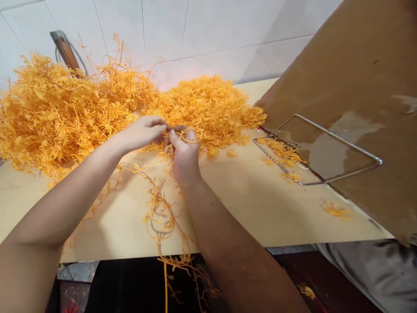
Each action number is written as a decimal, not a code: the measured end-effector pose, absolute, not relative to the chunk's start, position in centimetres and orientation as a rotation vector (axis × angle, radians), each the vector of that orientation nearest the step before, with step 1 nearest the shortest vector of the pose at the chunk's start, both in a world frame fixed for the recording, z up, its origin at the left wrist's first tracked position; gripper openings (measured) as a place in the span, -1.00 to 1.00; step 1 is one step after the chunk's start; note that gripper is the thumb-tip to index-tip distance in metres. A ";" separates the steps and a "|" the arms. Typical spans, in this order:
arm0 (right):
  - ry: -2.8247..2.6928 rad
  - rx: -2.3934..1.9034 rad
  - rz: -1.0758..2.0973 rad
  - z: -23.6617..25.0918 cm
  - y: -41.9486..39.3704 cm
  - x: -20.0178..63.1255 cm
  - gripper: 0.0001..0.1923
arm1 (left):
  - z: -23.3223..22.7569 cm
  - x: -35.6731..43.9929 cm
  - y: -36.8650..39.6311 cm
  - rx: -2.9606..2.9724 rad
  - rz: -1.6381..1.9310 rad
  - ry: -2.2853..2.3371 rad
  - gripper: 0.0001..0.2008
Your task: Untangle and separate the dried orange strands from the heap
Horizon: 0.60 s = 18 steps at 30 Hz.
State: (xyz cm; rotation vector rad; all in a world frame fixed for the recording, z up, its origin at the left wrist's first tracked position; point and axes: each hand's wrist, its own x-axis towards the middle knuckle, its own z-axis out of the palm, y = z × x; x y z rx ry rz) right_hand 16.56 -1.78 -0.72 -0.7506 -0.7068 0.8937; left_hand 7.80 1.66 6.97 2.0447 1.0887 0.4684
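— Where are the hands?

— Both meet near the middle of the worktop (260, 208), just in front of the big orange heap (81, 108) that fills its back-left part. The left hand (145, 130) comes in from the left, fingers pinched shut on a thin orange strand (189, 138); the right hand (184, 154) comes up from the near edge, thumb and fingers closed on the same strand.

— Which way does the strand lie?

— Its held part runs roughly left to right between the two pinches, looping a little to the right of the right hand's thumb. Both hands touch it, so neither is nearer. Below the right wrist a tangle of loose strands (163, 221) trails toward the near edge and hangs over it.

— Anything hard to read?

— Where the held strand ends — it merges into the heap behind. The fingertips overlap, so the exact grip is unclear. At the right edge a brown board (358, 87) leans over the worktop with a wire frame (325, 150) on it; a dark tool handle (65, 50) sticks out behind the heap.
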 end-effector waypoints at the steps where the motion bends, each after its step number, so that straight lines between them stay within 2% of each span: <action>1: -0.728 -0.758 0.883 -0.7 -1.8 16.4 -0.87 | 6.8 7.1 0.9 2.005 0.448 1.113 -0.81; 5: -0.791 -0.802 0.816 -0.8 -2.0 16.0 -0.87 | 5.5 5.6 -1.0 1.892 0.491 1.214 -0.73; 9: -0.777 -0.832 0.815 -0.7 -2.2 16.0 -0.86 | 4.1 5.7 -1.1 1.943 0.336 1.067 -0.82; 13: -0.724 -0.890 0.839 -0.4 -2.2 16.0 -0.86 | 3.6 5.6 -0.6 2.076 0.428 1.076 -0.89; 18: -0.591 -0.927 1.034 -0.2 -2.1 16.0 -0.88 | 4.5 5.0 -1.1 2.311 0.361 1.164 -0.78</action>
